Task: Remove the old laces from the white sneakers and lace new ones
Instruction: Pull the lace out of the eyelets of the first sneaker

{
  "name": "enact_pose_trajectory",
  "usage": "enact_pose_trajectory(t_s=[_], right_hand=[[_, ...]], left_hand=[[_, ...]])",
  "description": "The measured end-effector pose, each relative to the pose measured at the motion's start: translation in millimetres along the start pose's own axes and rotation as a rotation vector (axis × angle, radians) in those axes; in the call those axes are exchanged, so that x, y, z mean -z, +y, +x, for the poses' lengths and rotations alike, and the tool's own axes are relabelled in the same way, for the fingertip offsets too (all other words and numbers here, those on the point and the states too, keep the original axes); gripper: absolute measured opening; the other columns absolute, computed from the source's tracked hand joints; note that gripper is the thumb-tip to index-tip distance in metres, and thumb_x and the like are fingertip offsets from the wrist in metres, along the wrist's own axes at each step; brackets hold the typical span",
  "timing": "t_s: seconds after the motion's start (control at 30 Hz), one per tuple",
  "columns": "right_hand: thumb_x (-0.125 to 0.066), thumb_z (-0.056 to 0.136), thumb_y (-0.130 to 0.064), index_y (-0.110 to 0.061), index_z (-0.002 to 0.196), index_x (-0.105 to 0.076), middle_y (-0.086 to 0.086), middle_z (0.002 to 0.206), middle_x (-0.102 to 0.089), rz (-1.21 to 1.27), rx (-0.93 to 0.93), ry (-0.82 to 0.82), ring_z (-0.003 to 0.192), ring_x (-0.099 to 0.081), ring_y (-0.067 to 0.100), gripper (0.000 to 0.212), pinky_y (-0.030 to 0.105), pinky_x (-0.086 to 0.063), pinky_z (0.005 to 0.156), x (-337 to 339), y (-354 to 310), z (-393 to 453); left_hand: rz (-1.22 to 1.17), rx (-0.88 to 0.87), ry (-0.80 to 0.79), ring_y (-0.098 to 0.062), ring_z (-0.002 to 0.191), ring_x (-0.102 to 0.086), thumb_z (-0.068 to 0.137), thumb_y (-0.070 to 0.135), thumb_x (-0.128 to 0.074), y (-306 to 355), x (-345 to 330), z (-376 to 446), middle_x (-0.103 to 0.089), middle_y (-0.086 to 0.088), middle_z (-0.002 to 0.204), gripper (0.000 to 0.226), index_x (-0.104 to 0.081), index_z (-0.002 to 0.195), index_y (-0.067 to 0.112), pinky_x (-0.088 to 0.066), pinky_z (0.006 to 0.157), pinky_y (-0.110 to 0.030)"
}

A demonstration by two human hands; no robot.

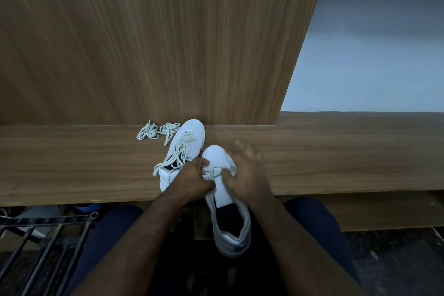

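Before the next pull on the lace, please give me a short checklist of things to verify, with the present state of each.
1. Near sneaker supported: toe on the wooden ledge, heel hangs over the edge: not ok.
2. Left hand grips the lace: ok.
3. Right hand grips something: blurred, cannot tell.
4. Far sneaker out of the way, beside it, loosely laced: ok.
5. Loose laces within sight on the ledge: ok.

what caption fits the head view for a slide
Both hands, left and right, work a lace on the near sneaker; the far sneaker and loose laces lie behind.
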State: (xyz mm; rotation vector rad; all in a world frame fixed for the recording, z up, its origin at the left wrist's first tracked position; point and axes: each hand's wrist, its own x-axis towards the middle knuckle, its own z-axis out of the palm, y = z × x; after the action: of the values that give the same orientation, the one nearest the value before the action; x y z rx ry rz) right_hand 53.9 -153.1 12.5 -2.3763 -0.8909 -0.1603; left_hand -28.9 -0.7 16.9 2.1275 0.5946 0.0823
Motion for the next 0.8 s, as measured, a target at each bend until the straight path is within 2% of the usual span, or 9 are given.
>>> enact_pose_trajectory(t_s=[0.13, 0.27, 0.33, 0.4, 0.47, 0.57, 0.63, 0.73, 0.8], right_hand=[[-0.053, 0.079, -0.035, -0.026, 0.095, -0.075, 0.006, 0.133, -0.059, -0.256, 0.101, -0.031, 0.120, -0.052, 0.032, 0.029, 0.047, -0.046, 0.093, -24, -9, -7], [-0.043, 0.078, -0.033, -0.021, 0.080, -0.068, -0.001, 0.093, -0.065, 0.052, -0.211, 0.188, 0.094, -0.058, 0.025, 0.028, 0.039, -0.047, 0.080, -2, 12, 8], [-0.044, 0.078, -0.035, -0.024, 0.092, -0.068, -0.001, 0.103, -0.065, 0.130, -0.347, 0.241, 0.103, -0.058, 0.026, 0.030, 0.036, -0.044, 0.086, 11, 20, 13], [-0.050, 0.081, -0.036, -0.027, 0.116, -0.067, 0.002, 0.134, -0.057, 0.023, -0.222, 0.127, 0.124, -0.049, 0.027, 0.040, 0.042, -0.035, 0.102, 11, 16, 11], [-0.050, 0.078, -0.041, -0.029, 0.120, -0.068, 0.004, 0.145, -0.050, -0.091, -0.043, 0.006, 0.129, -0.045, 0.029, 0.047, 0.047, -0.035, 0.104, -1, 3, 2], [-0.050, 0.074, -0.039, -0.027, 0.089, -0.076, 0.006, 0.128, -0.061, -0.224, 0.078, -0.026, 0.114, -0.055, 0.033, 0.033, 0.048, -0.049, 0.086, -22, -9, -9], [-0.048, 0.077, -0.032, -0.024, 0.076, -0.075, 0.004, 0.109, -0.068, -0.184, 0.071, 0.093, 0.099, -0.060, 0.030, 0.028, 0.044, -0.052, 0.079, -19, -6, -4], [-0.057, 0.083, -0.022, -0.020, 0.079, -0.073, -0.002, 0.091, -0.067, 0.089, -0.228, 0.243, 0.092, -0.061, 0.027, 0.016, 0.039, -0.046, 0.085, 7, 10, 9], [-0.061, 0.084, -0.024, -0.023, 0.097, -0.073, -0.002, 0.105, -0.066, 0.156, -0.347, 0.282, 0.106, -0.058, 0.027, 0.018, 0.040, -0.039, 0.096, 18, 19, 13]], left_hand=[[-0.017, -0.003, -0.004, -0.009, 0.084, -0.058, 0.050, 0.036, -0.065, 3, 0, -3, -0.057, 0.002, 0.098, 0.072, -0.055, 0.119, 0.017, -0.046, 0.074, -0.021], [-0.004, 0.002, -0.002, -0.013, 0.087, -0.060, 0.063, 0.023, -0.072, -1, 0, 0, -0.058, 0.000, 0.099, 0.063, -0.055, 0.123, 0.016, -0.048, 0.075, -0.025], [-0.013, 0.005, -0.014, -0.017, 0.087, -0.061, 0.060, 0.025, -0.071, -2, 0, 1, -0.058, -0.002, 0.100, 0.066, -0.055, 0.123, 0.016, -0.050, 0.076, -0.027], [-0.016, 0.007, -0.019, -0.019, 0.089, -0.062, 0.055, 0.029, -0.067, 0, 1, 0, -0.058, -0.003, 0.100, 0.069, -0.054, 0.122, 0.017, -0.052, 0.079, -0.031], [-0.017, 0.013, -0.013, -0.019, 0.090, -0.062, 0.053, 0.030, -0.066, 2, 1, -1, -0.059, -0.003, 0.100, 0.069, -0.055, 0.120, 0.018, -0.053, 0.081, -0.032], [-0.028, 0.014, -0.012, -0.016, 0.088, -0.061, 0.051, 0.034, -0.066, 3, 1, -4, -0.059, -0.003, 0.099, 0.070, -0.055, 0.119, 0.017, -0.052, 0.081, -0.031], [-0.024, 0.016, -0.015, -0.015, 0.086, -0.060, 0.052, 0.032, -0.064, 3, 1, -5, -0.058, -0.002, 0.099, 0.070, -0.055, 0.120, 0.017, -0.051, 0.079, -0.029], [-0.020, 0.023, -0.023, -0.016, 0.085, -0.061, 0.053, 0.031, -0.064, 4, 2, -4, -0.058, -0.002, 0.100, 0.069, -0.054, 0.120, 0.020, -0.048, 0.074, -0.027], [-0.019, 0.019, -0.026, -0.017, 0.084, -0.061, 0.053, 0.030, -0.064, 3, 2, -4, -0.059, -0.003, 0.099, 0.069, -0.054, 0.120, 0.020, -0.049, 0.073, -0.029]])
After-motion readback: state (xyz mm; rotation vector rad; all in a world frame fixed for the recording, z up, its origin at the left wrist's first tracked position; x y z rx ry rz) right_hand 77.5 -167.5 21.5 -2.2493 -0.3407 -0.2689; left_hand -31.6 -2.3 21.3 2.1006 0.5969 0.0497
